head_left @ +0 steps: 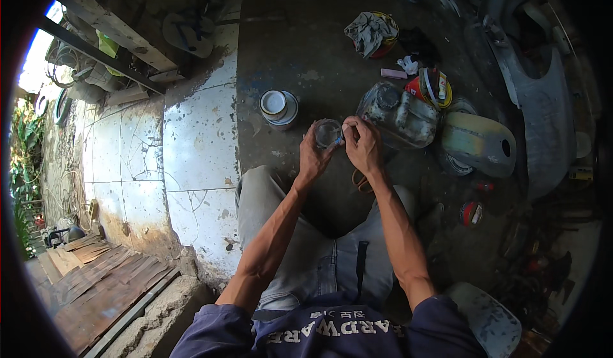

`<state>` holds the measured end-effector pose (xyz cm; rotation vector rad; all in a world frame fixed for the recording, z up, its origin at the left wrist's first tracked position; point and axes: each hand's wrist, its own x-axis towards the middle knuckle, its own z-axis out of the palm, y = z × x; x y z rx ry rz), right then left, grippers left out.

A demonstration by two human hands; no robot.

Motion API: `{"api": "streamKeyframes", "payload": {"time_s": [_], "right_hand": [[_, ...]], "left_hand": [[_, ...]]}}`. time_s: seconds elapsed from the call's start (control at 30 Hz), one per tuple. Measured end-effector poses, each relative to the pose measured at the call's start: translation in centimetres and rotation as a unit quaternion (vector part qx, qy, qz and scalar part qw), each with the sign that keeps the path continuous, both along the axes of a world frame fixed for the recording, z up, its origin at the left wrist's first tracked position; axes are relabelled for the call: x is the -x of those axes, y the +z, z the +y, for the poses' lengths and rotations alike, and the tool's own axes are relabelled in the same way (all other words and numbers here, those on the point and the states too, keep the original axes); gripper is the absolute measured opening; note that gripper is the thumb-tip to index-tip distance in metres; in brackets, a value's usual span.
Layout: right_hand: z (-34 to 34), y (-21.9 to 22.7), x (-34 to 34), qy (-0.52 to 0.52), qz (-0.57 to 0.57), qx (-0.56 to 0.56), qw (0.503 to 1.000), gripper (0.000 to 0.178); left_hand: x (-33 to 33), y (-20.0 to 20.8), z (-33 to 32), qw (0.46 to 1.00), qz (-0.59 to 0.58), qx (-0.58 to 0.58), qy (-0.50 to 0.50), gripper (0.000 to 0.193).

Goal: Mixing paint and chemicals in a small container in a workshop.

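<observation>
A small clear cup (328, 130) is held upright in front of me, above my knees. My left hand (313, 155) is wrapped round its left side. Close against the cup's right rim, my right hand (364, 146) has its thumb and fingers pinched together. Whatever that pinch holds, if anything, is hidden. A bit of blue shows on the cup's right side by the fingers. Just beyond my left hand stands a paint can (287, 119) with a smaller white-rimmed round container (273, 103) on top. A cloudy plastic jerrycan (408, 120) lies right of my right hand.
Right of the jerrycan is a painted, curved panel (479, 142), with a large grey vehicle part (548, 118) beyond. A grey rag (368, 32) covers a bucket farther off. A red and yellow container (421, 88) stands behind the jerrycan. White tiles (198, 131) cover the left floor.
</observation>
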<state>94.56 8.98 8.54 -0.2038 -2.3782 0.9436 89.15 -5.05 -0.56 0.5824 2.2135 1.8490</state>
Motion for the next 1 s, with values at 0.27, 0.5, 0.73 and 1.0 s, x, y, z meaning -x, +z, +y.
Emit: {"api": "streamKeyframes", "payload": {"time_s": [0.27,0.5,0.73,1.0], "right_hand": [[-1.4,5.7,-2.1,0.008,-0.030,0.063,0.998,0.006],[-2.5,11.2,-5.4,0.030,-0.023,-0.034,0.999,0.007],[-4.2,16.3,-7.3,0.073,-0.019,-0.046,0.996,0.007],[-4.6,18.0,-8.7,0.041,-0.041,-0.044,0.997,0.011]], "left_hand": [[-2.7,5.0,-1.2,0.997,-0.016,-0.070,-0.001,0.067],[-5.9,10.6,-3.2,0.995,-0.025,-0.099,-0.021,0.070],[-7.9,14.3,-4.7,0.989,-0.019,-0.143,-0.038,0.071],[-8.9,17.2,-5.8,0.993,-0.019,-0.098,-0.059,0.074]]}}
